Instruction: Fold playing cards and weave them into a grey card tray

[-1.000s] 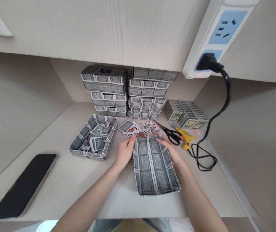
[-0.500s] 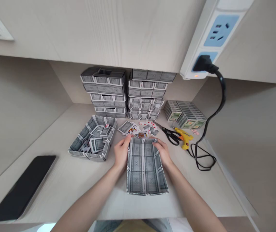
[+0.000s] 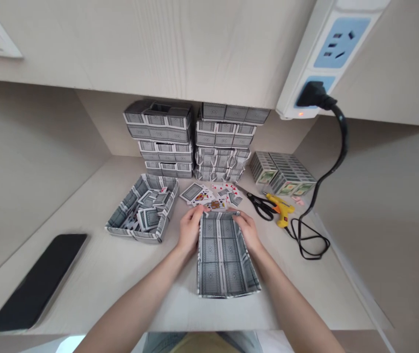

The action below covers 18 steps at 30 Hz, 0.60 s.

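Note:
A shallow tray made of grey-backed playing cards (image 3: 224, 255) lies on the desk in front of me. My left hand (image 3: 189, 230) grips its far left corner, fingers closed on the wall. My right hand (image 3: 248, 230) holds the far right corner the same way. Just beyond the tray lie several loose playing cards (image 3: 212, 195), some face up.
A second card tray (image 3: 121, 221) holding loose cards sits to the left. Two stacks of finished trays (image 3: 194, 142) stand at the back. Card packs (image 3: 283, 174), scissors (image 3: 260, 205), a yellow glue gun (image 3: 282, 210) with black cable and a power strip (image 3: 327, 54) are on the right. A black phone (image 3: 36, 280) lies far left.
The tray looks narrower than a second ago, its side walls drawn inward between my hands, which have come closer together. Otherwise only the view shifted slightly.

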Available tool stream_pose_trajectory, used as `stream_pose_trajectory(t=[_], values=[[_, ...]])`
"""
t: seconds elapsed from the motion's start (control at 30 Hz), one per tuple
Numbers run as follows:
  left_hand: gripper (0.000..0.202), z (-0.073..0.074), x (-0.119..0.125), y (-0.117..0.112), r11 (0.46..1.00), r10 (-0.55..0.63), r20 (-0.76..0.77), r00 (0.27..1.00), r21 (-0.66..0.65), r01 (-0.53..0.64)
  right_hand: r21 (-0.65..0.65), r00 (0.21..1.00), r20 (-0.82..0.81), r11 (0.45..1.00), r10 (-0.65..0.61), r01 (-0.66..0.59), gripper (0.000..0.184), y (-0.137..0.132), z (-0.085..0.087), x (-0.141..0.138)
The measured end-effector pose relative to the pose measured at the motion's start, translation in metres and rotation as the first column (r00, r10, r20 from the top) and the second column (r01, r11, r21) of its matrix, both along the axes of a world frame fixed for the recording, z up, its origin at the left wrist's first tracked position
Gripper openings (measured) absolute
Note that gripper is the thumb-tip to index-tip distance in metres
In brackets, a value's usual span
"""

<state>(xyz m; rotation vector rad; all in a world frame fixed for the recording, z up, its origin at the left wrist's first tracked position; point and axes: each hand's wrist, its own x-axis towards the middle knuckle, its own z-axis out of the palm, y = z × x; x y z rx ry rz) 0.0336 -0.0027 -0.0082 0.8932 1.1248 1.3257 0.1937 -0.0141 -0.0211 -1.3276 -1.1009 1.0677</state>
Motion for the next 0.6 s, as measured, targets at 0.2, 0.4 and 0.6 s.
stream_pose_trajectory(t=[0.2,0.4,0.6], values=[[0.033,-0.002,-0.001,0.001,0.999,-0.029,-0.053,0.998,0.038,0.031,0.068,0.997,0.064,0.997,-0.037,0.033,0.031,0.010,0.014,0.003],[0.025,-0.001,-0.006,0.003,0.980,-0.114,-0.048,0.992,0.157,0.121,0.363,0.857,0.506,0.877,0.098,-0.315,0.022,0.037,0.077,-0.037],[0.028,-0.003,-0.006,0.004,0.994,-0.032,-0.092,0.995,0.097,0.041,0.165,0.368,0.866,0.500,0.339,-0.850,0.019,0.071,0.102,-0.134]])
